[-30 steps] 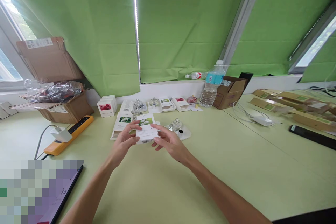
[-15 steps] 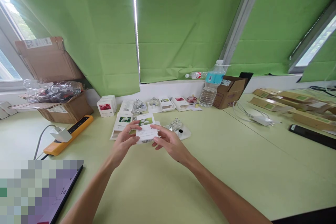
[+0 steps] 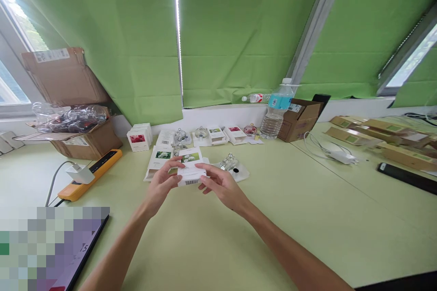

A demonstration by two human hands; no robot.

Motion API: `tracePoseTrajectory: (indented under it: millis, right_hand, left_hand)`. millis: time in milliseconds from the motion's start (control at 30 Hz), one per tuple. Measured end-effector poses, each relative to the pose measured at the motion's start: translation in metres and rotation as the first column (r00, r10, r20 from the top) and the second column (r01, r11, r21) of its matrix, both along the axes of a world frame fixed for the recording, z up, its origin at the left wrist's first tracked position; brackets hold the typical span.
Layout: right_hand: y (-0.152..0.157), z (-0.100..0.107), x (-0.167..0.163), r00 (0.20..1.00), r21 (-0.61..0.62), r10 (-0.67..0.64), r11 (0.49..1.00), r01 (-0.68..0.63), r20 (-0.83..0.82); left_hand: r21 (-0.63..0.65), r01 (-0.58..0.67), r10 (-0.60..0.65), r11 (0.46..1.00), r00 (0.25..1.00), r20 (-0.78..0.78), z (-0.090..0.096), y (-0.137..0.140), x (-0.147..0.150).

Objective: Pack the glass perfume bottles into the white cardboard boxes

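Observation:
Between my two hands is a small white box (image 3: 191, 169) with a white-flower picture on its face and a barcode on its near end. Fingers and thumb of my left hand (image 3: 164, 181) grip its left side. My right hand (image 3: 220, 183) holds the right side in the same way. Just behind the right hand a clear glass bottle (image 3: 228, 162) lies on a white tray insert (image 3: 243, 173) with a dark round hole. To the left of the held box lies another white flower-picture box (image 3: 160, 157). A further glass bottle (image 3: 180, 149) is partly hidden behind the held box.
Along the wall stand white boxes (image 3: 139, 137), more glass bottles (image 3: 201, 132), a large water bottle (image 3: 274, 111) and a cardboard box (image 3: 300, 119). At left are an orange power strip (image 3: 90, 176) and a pixelated screen (image 3: 51, 248). Brown packages (image 3: 382, 132) and a black phone-like slab (image 3: 408, 177) lie right.
The near end of the white box, with its barcode, has tilted slightly into view. Both hands keep their hold, and the whole view has shifted a little.

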State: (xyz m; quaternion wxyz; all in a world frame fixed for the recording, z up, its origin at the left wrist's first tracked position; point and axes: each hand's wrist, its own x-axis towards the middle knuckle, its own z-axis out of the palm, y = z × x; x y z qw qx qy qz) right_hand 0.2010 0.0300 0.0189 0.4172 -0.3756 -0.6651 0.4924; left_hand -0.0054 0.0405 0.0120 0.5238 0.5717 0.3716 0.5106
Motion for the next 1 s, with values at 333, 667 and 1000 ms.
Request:
tracePoseTrajectory:
  millis: [333, 667, 1000]
  right_hand:
    - [0.001, -0.002, 0.0, 1.0, 0.019, 0.006, 1.0, -0.005, -0.006]
    - [0.002, -0.006, -0.003, 0.994, -0.049, 0.007, 0.999, -0.012, -0.105]
    - [0.003, -0.016, -0.01, 0.979, -0.103, -0.017, 0.995, -0.003, -0.201]
  left_hand:
    - [0.011, 0.009, -0.009, 1.0, 1.0, 0.019, -0.002, 0.001, 0.0]
    - [0.049, 0.005, -0.002, 0.999, 0.998, -0.064, 0.004, -0.002, 0.002]
    - [0.141, -0.057, 0.081, 0.988, 0.982, -0.168, -0.007, -0.003, 0.013]
